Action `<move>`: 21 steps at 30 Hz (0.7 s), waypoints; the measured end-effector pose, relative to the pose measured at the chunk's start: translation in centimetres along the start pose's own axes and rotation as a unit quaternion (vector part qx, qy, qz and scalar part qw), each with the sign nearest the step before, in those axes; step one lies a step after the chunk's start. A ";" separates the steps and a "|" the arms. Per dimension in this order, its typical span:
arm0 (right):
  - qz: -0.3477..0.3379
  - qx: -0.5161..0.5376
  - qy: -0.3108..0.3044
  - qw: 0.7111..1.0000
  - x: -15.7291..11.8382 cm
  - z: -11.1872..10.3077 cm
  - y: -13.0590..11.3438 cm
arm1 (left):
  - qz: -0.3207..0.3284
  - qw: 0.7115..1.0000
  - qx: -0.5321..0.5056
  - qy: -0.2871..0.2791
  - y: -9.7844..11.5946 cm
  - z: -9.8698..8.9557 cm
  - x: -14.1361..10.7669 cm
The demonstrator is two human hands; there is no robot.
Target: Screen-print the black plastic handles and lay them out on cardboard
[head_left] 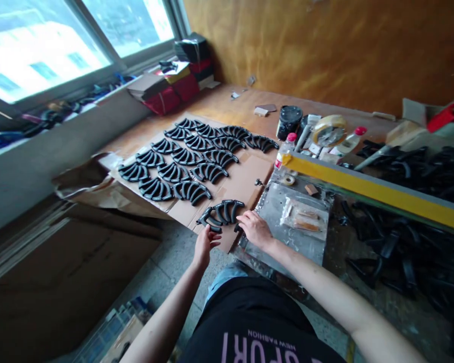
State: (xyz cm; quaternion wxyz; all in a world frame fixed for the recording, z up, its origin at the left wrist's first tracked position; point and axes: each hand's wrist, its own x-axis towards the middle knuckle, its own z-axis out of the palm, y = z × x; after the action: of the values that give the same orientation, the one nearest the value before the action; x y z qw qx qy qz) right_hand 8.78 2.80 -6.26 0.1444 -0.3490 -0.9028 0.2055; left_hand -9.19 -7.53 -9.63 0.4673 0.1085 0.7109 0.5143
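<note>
A short fan of black curved parts (224,212), like small handles, lies near the front edge of a cardboard sheet (245,174). My left hand (205,245) is at the fan's left end, its thumb and fingers loosely round the lowest curved part (214,228). On the other side, my right hand (256,229) has its fingers bent together at a small dark end of a part (237,228), mostly hidden by the fingers. Farther back, several rows of the same parts (174,172) are spread in overlapping fans.
Right of the cardboard lies a grey plate (267,214) with a plastic packet (302,217). A yellow bar (378,186) crosses beside heaped black parts (393,247). Behind are a red-capped bottle (286,149), tape roll (329,130) and black tub (289,121).
</note>
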 end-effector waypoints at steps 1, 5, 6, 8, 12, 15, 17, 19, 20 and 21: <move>0.019 -0.008 -0.020 1.000 1.3 0.6 -0.1 | -0.005 0.999 0.032 0.017 -0.3 -1.3 1.1; 0.102 -0.051 -0.109 0.987 5.9 3.2 -1.9 | -0.045 0.991 0.121 0.022 -1.2 -4.2 4.5; 0.119 -0.062 -0.124 0.983 6.8 3.8 -2.5 | -0.050 0.989 0.140 0.018 -1.3 -4.5 5.0; 0.147 -0.083 -0.144 0.975 8.0 4.7 -3.6 | -0.057 0.982 0.177 0.009 -1.5 -4.8 5.7; 0.168 -0.097 -0.179 0.964 9.0 5.4 -4.6 | -0.064 0.969 0.240 -0.010 -1.5 -5.2 6.5; 0.156 -0.097 -0.202 0.962 9.3 5.5 -4.4 | -0.070 0.959 0.275 -0.028 -1.4 -5.4 6.8; 0.153 -0.099 -0.209 0.961 9.5 5.5 -4.2 | -0.076 0.953 0.289 -0.039 -1.3 -5.4 6.8; 0.148 -0.100 -0.207 0.962 9.7 5.5 -3.9 | -0.080 0.951 0.296 -0.047 -1.3 -5.3 6.8; 0.145 -0.101 -0.202 0.963 9.8 5.5 -3.7 | -0.081 0.951 0.296 -0.050 -1.3 -5.2 6.8; 0.142 -0.103 -0.196 0.965 10.0 5.4 -3.4 | -0.081 0.951 0.294 -0.052 -1.3 -5.1 6.8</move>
State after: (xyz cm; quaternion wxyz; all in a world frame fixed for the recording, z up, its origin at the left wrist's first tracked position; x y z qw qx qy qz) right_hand -2.48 5.92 -8.20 -0.1030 -0.4393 -0.8709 0.1947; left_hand -16.42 -7.04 -14.25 0.4913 0.2101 0.8115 0.2366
